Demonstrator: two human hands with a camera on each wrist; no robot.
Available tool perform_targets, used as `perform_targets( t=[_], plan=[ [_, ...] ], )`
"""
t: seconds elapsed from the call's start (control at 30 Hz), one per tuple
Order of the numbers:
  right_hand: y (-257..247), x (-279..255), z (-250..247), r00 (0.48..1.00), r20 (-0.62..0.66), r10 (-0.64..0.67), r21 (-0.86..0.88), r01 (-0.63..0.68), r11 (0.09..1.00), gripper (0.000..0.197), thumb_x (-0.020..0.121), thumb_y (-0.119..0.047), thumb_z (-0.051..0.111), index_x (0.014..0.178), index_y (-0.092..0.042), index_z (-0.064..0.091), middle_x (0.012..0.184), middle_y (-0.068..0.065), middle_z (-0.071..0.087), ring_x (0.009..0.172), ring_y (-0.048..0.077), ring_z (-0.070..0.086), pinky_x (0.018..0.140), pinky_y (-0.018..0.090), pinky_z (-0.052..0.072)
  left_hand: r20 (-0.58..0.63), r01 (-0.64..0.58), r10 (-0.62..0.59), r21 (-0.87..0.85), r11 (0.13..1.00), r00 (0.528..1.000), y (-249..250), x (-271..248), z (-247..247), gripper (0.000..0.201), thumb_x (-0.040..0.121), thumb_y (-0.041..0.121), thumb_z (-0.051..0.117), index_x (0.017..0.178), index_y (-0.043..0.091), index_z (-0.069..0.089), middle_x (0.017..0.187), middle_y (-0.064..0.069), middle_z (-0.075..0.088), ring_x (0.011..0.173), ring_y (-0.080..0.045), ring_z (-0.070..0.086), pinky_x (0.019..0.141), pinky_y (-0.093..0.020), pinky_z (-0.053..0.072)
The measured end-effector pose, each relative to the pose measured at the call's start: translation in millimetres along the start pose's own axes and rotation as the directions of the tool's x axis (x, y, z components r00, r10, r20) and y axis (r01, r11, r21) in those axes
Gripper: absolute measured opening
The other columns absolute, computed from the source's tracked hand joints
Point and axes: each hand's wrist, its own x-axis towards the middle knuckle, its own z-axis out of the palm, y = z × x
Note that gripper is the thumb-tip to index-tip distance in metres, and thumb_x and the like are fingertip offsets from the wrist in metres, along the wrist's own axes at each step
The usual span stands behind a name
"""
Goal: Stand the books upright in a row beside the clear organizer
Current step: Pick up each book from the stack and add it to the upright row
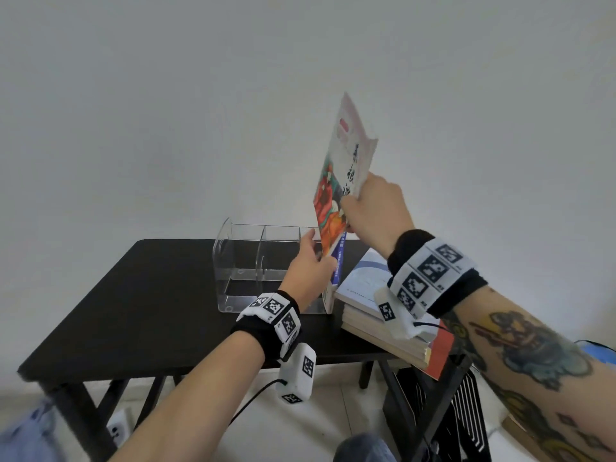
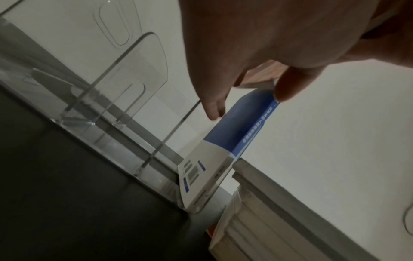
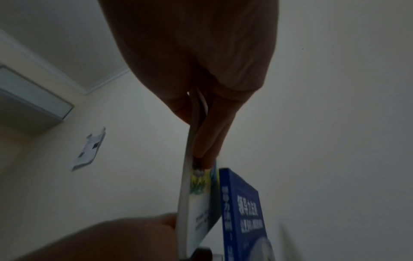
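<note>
two hands up: right hand (image 1: 376,211) pinches illustrated book (image 1: 346,151) aloft, left hand (image 1: 310,265) clasps upright blue book (image 2: 232,130).

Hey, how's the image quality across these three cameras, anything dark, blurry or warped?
Head view: evenly lit, fairly sharp in the middle where the right hand holds the illustrated book, with wide-angle bending and smear toward the lower corners. Left wrist view: dim, the left hand shadowed and soft, edge glints on the clear organizer. Right wrist view: darkest, backlit, the blue book slightly blurred.

Plain white wall (image 1: 166,95), black table (image 1: 133,295) against it, pale floor (image 1: 316,431) beneath, soft even light
</note>
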Motion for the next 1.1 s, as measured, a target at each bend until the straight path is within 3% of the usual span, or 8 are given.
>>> perform_targets(
  t=[0.1, 0.27, 0.43, 0.57, 0.7, 0.83, 0.93, 1.1],
  plan=[
    [2.8, -2.3, 16.9, 0.995, 0.074, 0.061, -0.083, -0.055, 0.995, 0.005, 0.093, -0.014, 0.044, 0.092, -0.011, 0.048, 0.081, 0.006, 0.05, 0.061, 0.016, 0.047, 0.05, 0.021, 0.035, 0.052, -0.09, 0.085, 0.121, 0.988, 0.995, 5.1, -7.9, 2.6, 0.072, 0.087, 0.005, 0.057, 0.148, 0.025, 0.026, 0.124, 0.009, 0.048, 0.121, -0.018, 0.053, 0.096, -0.031, 0.046],
    [10.9, -12.2, 38.2, 0.99, 0.086, 0.112, -0.086, -0.105, 0.991, 0.034, 0.096, -0.012, 0.046, 0.13, -0.013, 0.044, 0.106, 0.007, 0.039, 0.092, 0.031, 0.059, 0.084, 0.041, 0.056, 0.085, -0.187, 0.173, 0.212, 0.959, 0.981, -4.9, -2.6, 13.6, 0.078, 0.097, 0.018, 0.054, 0.155, 0.031, 0.003, 0.144, 0.005, 0.049, 0.122, -0.016, 0.056, 0.104, -0.038, 0.046],
    [20.5, -17.0, 49.7, 0.991, 0.075, 0.109, -0.002, -0.109, 0.994, 0.04, 0.099, -0.017, 0.046, 0.138, -0.017, 0.039, 0.118, 0.012, 0.035, 0.069, 0.019, 0.055, 0.082, 0.039, 0.059, 0.075, -0.199, 0.186, 0.258, 0.945, 0.98, -20.0, 7.0, 15.0, 0.079, 0.099, 0.016, 0.051, 0.155, 0.032, -0.003, 0.139, -0.005, 0.055, 0.107, -0.017, 0.062, 0.092, -0.031, 0.052],
    [27.9, -17.4, 60.2, 0.993, 0.095, 0.072, -0.025, -0.07, 0.997, 0.042, 0.1, -0.025, 0.046, 0.139, -0.013, 0.038, 0.111, 0.012, 0.051, 0.081, 0.022, 0.058, 0.08, 0.033, 0.055, 0.067, -0.172, 0.159, 0.322, 0.931, 0.985, -30.2, 10.7, 14.9, 0.082, 0.099, 0.012, 0.051, 0.155, 0.03, -0.006, 0.125, -0.006, 0.063, 0.097, -0.016, 0.065, 0.082, -0.023, 0.048],
    [32.6, -21.6, 68.7, 0.994, 0.094, 0.06, -0.001, -0.06, 0.998, 0.055, 0.092, -0.025, 0.057, 0.14, -0.011, 0.034, 0.094, 0.008, 0.064, 0.082, 0.025, 0.065, 0.077, 0.041, 0.059, 0.131, -0.136, 0.093, 0.367, 0.92, 0.987, -35.8, 14.9, 13.5, 0.08, 0.099, 0.008, 0.049, 0.155, 0.023, -0.006, 0.11, 0.002, 0.059, 0.075, 0.003, 0.054, 0.079, -0.017, 0.044],
    [32.6, -24.9, 66.8, 0.988, 0.148, 0.035, 0.06, -0.044, 0.997, 0.071, 0.08, -0.027, 0.072, 0.137, -0.016, 0.031, 0.095, 0.005, 0.064, 0.084, 0.026, 0.066, 0.078, 0.043, 0.059, 0.131, -0.173, 0.136, 0.338, 0.925, 0.982, -48.5, 25.1, 15.0, 0.081, 0.095, 0.009, 0.055, 0.154, 0.023, 0.001, 0.129, -0.001, 0.056, 0.103, -0.012, 0.063, 0.097, -0.034, 0.051],
    [32.8, -25.7, 63.0, 0.985, 0.169, 0.038, 0.075, -0.052, 0.996, 0.07, 0.083, -0.026, 0.069, 0.139, -0.017, 0.029, 0.099, 0.007, 0.067, 0.084, 0.027, 0.067, 0.077, 0.044, 0.059, 0.151, -0.169, 0.125, 0.325, 0.93, 0.981, -57.8, 34.0, 17.8, 0.076, 0.096, 0.014, 0.052, 0.154, 0.025, 0.003, 0.138, -0.001, 0.051, 0.108, -0.004, 0.059, 0.1, -0.029, 0.048],
    [41.0, -23.9, 61.9, 0.983, 0.176, 0.042, -0.009, -0.041, 0.999, 0.063, 0.09, -0.012, 0.057, 0.142, -0.023, 0.023, 0.103, 0.013, 0.069, 0.084, 0.031, 0.069, 0.073, 0.044, 0.061, 0.121, -0.119, 0.09, 0.263, 0.957, 0.989, -55.2, 23.4, 18.6, 0.071, 0.1, 0.017, 0.049, 0.153, 0.023, 0.003, 0.109, -0.008, 0.066, 0.066, -0.017, 0.063, 0.063, -0.028, 0.05]
  ],
)
